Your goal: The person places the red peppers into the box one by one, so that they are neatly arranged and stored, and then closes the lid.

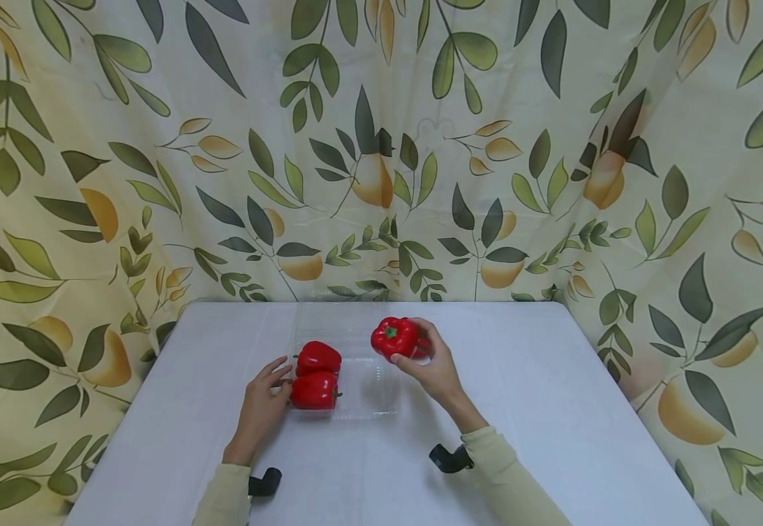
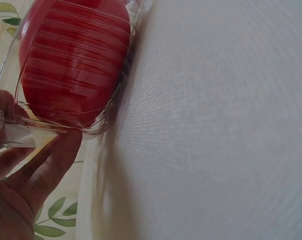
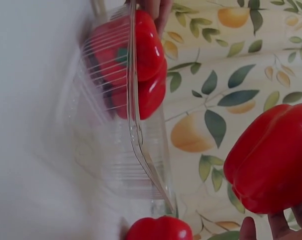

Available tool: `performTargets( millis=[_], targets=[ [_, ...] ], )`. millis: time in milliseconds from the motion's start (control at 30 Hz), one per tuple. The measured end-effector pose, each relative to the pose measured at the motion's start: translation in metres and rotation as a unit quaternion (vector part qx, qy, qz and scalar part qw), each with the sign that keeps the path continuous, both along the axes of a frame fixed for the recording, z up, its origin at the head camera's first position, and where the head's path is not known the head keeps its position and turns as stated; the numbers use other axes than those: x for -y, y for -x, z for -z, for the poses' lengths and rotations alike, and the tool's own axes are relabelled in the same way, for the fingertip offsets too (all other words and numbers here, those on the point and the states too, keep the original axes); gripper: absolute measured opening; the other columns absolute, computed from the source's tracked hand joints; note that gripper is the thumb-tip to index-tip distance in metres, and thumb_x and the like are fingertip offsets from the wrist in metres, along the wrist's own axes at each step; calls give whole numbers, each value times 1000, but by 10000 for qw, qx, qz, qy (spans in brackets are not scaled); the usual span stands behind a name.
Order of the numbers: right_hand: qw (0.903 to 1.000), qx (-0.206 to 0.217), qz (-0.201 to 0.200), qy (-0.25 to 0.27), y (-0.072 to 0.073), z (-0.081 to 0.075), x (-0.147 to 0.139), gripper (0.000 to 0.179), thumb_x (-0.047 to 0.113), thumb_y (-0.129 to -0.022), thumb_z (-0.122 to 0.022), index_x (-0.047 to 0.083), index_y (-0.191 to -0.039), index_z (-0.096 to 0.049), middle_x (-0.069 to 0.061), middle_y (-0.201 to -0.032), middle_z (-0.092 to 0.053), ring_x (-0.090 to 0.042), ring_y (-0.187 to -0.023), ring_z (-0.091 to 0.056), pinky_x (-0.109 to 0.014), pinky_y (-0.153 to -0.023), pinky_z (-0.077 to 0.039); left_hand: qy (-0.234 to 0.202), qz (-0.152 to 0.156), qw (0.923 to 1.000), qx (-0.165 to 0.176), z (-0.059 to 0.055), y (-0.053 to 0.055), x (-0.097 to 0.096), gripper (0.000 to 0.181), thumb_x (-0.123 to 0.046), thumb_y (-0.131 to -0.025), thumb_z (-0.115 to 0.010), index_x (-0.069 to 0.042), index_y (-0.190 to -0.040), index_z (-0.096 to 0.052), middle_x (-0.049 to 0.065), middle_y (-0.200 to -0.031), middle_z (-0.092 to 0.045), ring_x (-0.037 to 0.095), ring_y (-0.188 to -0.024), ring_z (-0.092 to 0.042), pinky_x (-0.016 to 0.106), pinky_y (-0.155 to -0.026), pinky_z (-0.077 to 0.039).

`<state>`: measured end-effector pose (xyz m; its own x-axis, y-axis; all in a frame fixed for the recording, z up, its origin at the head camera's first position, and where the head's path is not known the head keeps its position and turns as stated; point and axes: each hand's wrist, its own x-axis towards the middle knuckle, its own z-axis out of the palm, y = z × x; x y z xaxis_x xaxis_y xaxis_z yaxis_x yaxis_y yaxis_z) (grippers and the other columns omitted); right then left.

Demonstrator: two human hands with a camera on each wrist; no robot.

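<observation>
Two red bell peppers, the rear one (image 1: 319,358) and the front one (image 1: 314,391), lie side by side in the left part of a clear plastic container (image 1: 365,398). My left hand (image 1: 264,409) grips the container's left edge beside them; in the left wrist view its fingers meet the clear wall. Over the container's right side, my right hand (image 1: 435,369) holds another red bell pepper (image 1: 391,337) with its green stem toward the head camera. A further red bell pepper (image 3: 159,230) sits low in the right wrist view; in the head view the right hand partly hides it.
The container's clear lid (image 1: 332,318) appears folded back behind it, faint against the white table (image 1: 506,343). A leaf-patterned curtain (image 1: 381,175) stands beyond the table. Dark wrist camera mounts (image 1: 265,482) hang beside both sleeves.
</observation>
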<state>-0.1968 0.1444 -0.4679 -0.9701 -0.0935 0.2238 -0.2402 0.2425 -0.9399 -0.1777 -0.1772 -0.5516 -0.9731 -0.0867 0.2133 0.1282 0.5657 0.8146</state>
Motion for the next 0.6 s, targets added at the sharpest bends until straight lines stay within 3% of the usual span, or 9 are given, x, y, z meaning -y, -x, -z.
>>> performTargets(
  millis=[200,433,600],
  targets=[
    [9999,-65,-102,60,1,1,4,74,18,-78,-80,17,-142,-43,-9,-142,-52,-31,-127,-50,-37,-92,-55,-18,31,10000,6,-1,0,0,37,-9,-92,-61,-6,-128,-65,7,-146,-53,26,-105,-70,30,-78,-61],
    [9999,5,-101,-112,2,0,12,74,19,-77,-81,19,-141,-45,-7,-142,-51,-30,-128,-49,-44,-94,-56,-90,45,9999,21,-1,0,1,37,-10,-92,-61,-6,-128,-65,7,-145,-54,26,-104,-70,29,-77,-61],
    [9995,100,-165,-238,5,1,18,77,14,-77,-80,13,-144,-43,-13,-144,-46,-35,-132,-45,-55,-99,-52,-83,47,10000,-6,-1,0,0,37,-10,-92,-61,-6,-128,-65,8,-145,-54,26,-104,-70,29,-77,-61]
  ],
)
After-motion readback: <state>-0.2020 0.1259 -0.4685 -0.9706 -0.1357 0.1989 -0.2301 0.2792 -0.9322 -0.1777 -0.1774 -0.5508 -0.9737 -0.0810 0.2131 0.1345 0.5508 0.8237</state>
